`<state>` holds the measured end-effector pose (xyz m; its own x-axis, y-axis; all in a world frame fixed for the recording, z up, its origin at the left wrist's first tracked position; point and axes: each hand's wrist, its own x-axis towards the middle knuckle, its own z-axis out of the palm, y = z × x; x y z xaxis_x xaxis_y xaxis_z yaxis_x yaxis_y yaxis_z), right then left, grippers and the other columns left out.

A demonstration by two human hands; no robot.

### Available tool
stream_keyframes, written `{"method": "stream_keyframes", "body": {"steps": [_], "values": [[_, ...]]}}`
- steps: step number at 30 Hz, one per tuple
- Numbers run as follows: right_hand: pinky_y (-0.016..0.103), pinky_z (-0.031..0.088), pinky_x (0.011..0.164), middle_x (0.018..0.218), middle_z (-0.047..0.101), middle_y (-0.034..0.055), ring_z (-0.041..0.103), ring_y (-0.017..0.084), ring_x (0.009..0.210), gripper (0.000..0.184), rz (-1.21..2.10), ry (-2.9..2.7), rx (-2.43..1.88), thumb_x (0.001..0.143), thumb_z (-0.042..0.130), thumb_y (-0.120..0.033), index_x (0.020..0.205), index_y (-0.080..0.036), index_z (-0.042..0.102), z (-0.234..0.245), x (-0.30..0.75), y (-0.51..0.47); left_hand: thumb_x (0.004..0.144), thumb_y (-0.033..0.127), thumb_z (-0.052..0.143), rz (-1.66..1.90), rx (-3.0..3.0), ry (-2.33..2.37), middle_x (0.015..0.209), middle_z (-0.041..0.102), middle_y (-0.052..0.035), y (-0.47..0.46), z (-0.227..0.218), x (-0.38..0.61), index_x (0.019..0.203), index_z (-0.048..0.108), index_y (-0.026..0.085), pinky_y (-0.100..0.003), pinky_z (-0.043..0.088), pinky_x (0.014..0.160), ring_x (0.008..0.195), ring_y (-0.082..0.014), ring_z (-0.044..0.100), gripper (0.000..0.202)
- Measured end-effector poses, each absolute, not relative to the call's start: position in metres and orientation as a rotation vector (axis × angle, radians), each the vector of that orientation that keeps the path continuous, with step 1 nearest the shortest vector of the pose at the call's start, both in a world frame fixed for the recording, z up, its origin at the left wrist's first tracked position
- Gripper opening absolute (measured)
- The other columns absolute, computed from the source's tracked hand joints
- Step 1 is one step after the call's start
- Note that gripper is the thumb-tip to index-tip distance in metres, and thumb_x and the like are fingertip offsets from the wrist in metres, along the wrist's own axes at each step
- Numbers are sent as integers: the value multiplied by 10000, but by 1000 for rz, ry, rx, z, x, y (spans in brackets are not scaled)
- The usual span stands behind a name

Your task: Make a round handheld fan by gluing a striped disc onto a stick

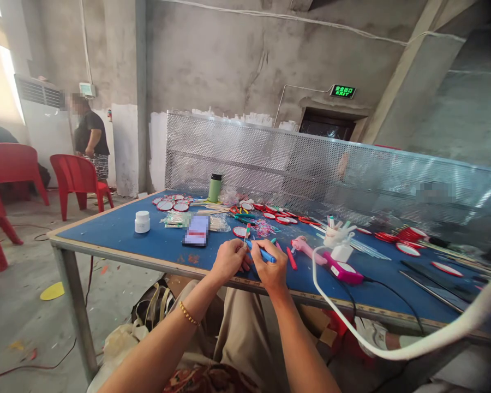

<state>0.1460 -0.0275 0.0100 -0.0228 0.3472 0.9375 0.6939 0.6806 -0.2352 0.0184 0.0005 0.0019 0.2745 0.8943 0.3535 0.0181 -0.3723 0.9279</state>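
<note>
My left hand (230, 260) rests at the near edge of the blue table (118, 232), fingers closed around a thin stick with a red tip (247, 232) that points up. Right beside it, my right hand (270, 267) is closed on a blue pen-like tool (264, 253) aimed toward the left hand. The two hands almost touch. A gold bracelet (188, 314) sits on my left wrist. Just beyond the hands lie a round red-rimmed white disc (240, 231), loose coloured sticks and a red stick (291, 258).
A white jar (142, 221), green bottle (215, 188), several red-rimmed discs (169, 203), a pink glue gun (305, 246) and a pink device (342, 271) with white cable lie on the table. A perforated metal screen (311, 164) backs it. Red chairs (79, 177) and a person (90, 136) stand left.
</note>
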Motion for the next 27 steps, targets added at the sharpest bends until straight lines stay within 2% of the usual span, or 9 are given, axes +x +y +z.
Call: {"method": "stream_keyframes", "body": {"steps": [27], "values": [[236,468,614,652,649,1,585,122,585,208,-357,-1608,-851,933,541,-238,753,-195,634,11,145,-27,886,187,480,1241,1640,831,514,614,20,3,-2,19,708,549,162,-158,446,395,436,-111,626,192]]}}
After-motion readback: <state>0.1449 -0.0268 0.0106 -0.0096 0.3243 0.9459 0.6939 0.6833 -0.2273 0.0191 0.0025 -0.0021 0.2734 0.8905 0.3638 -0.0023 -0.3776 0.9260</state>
